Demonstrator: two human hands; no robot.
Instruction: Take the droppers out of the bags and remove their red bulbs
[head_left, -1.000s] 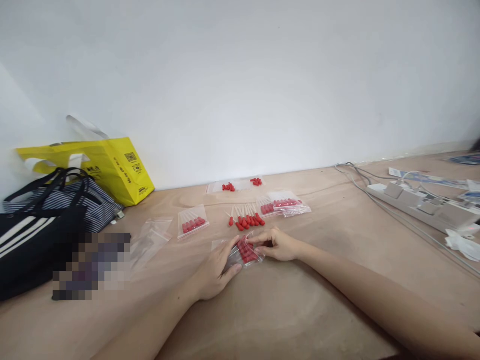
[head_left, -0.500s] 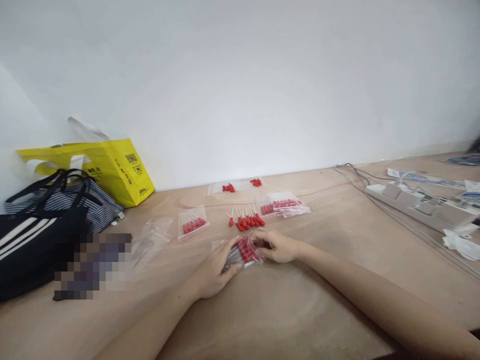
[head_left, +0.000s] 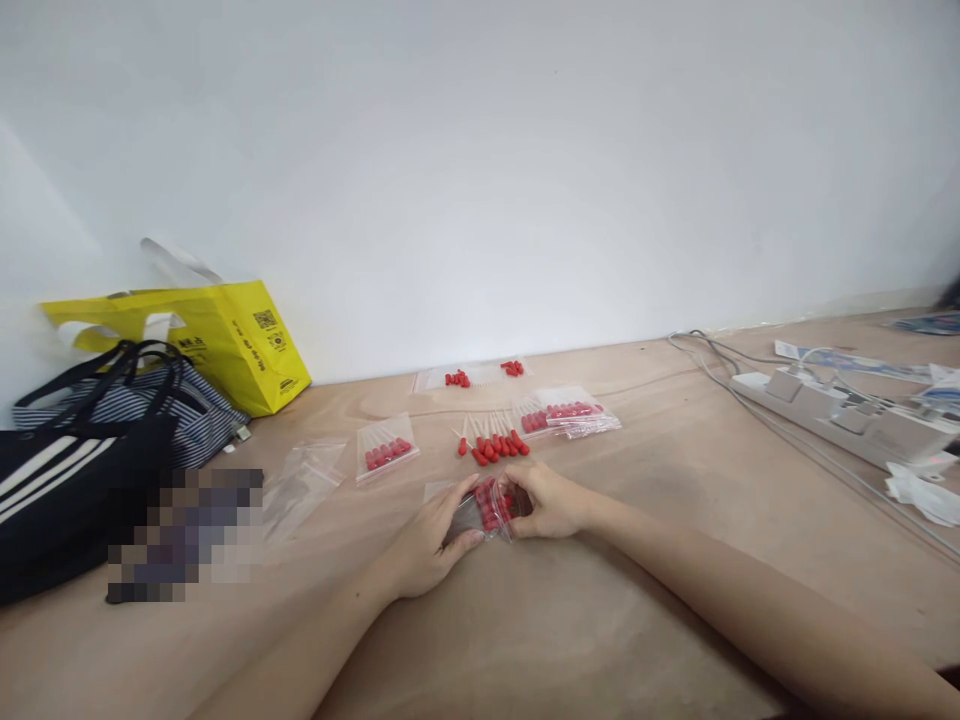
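A small clear zip bag [head_left: 489, 508] with several red-tipped sticks inside lies on the table between my hands. My left hand [head_left: 429, 545] grips its left side, thumb at the near edge and fingers at the far edge. At the bag's right end, my right hand [head_left: 553, 503] has its curled fingers and thumb on the plastic by the opening. Just beyond, a loose fan of red-tipped sticks [head_left: 491, 445] lies on the table. A filled zip bag [head_left: 387, 450] is to its left, and overlapping filled bags [head_left: 570, 412] are to its right.
More red-tipped sticks [head_left: 457, 379] lie on clear plastic near the wall. Flat clear bags [head_left: 307, 480] are on the left, by a yellow bag [head_left: 262, 350] and a dark bag [head_left: 82, 500]. A power strip [head_left: 832, 415] with cables is on the right.
My right hand's fingers have shifted slightly and curl more at the bag's right end, where the plastic now bunches. My left hand stays in place on the bag.
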